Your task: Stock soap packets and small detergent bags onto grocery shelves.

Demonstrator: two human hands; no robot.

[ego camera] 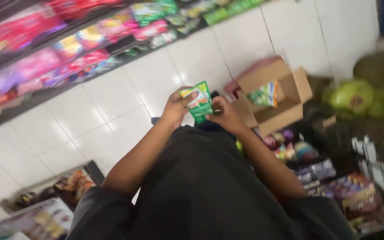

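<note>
Fingers (187,98) of both hands closed on green sachet (199,103); carton (285,109) just beyond; grip best kept at edges.

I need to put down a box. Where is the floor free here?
The white tiled floor is bare between the shelf of packets and the open cardboard box. To the right of that box, it is crowded with goods. Both hands hold a green packet.

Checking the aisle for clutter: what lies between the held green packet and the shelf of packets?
Only bare white floor tiles lie between the green packet and the shelf, in the head view.
</note>
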